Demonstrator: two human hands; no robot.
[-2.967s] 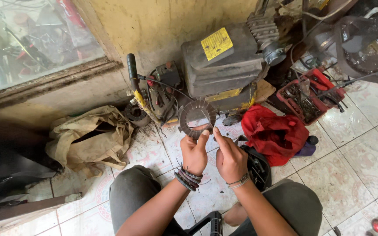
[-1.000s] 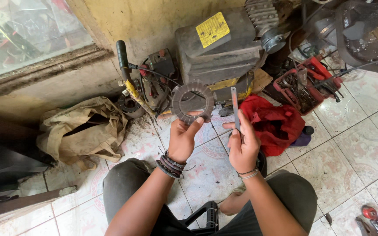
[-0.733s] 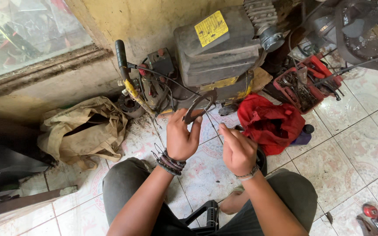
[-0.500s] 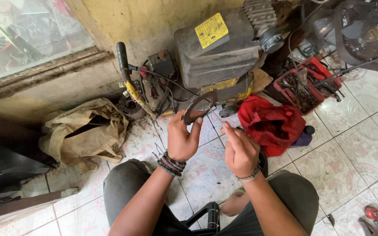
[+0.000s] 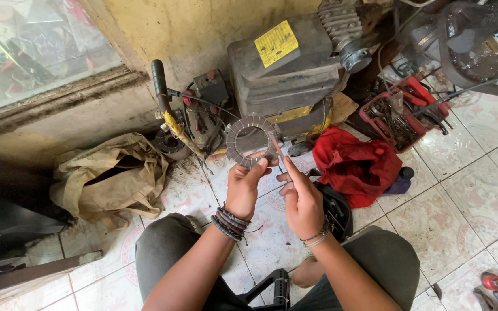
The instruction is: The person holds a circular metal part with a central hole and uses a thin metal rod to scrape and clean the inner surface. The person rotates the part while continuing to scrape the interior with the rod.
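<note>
Left hand (image 5: 243,187) grips the slotted metal ring (image 5: 251,141) by its lower edge, ring raised face-on in front of the grey machine (image 5: 286,72); right hand (image 5: 301,196) pinches a thin metal strip (image 5: 276,145), its tip at the ring's right inner rim; red cloth (image 5: 355,164) lies on the tiled floor (image 5: 462,190) just right of the hands; tan bag (image 5: 110,175) well to the left; red tray of tools (image 5: 402,112) beyond the cloth.
</note>
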